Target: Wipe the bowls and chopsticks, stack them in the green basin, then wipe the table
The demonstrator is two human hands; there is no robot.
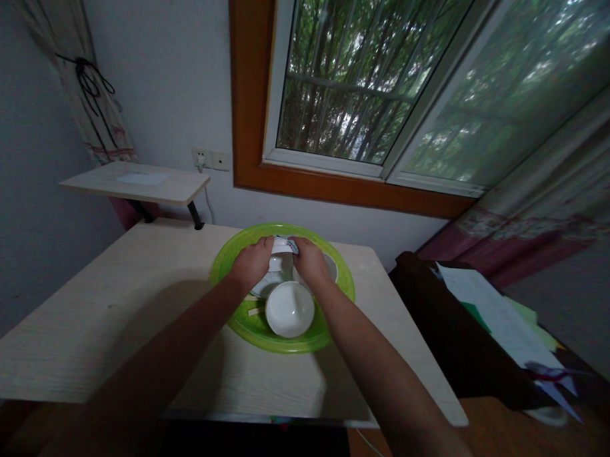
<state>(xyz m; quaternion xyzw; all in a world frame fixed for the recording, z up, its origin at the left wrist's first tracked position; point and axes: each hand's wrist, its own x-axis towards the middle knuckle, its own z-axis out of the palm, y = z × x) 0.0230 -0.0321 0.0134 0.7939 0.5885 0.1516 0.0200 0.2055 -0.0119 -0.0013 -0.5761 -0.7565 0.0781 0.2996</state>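
A round green basin (223,266) sits on a pale wooden table (106,315). Inside it lie white bowls; the nearest bowl (289,309) is empty and faces up. Both my hands reach into the far half of the basin. My left hand (252,261) and my right hand (310,259) are closed together on a small white item with a blue edge (284,244), held above another white dish (270,284). I cannot make out what that item is.
A small wooden shelf (136,181) stands at the back left under a wall socket (211,159). A large window (370,84) is ahead. To the right a dark cabinet (442,313) carries papers (496,318). Curtains hang on both sides.
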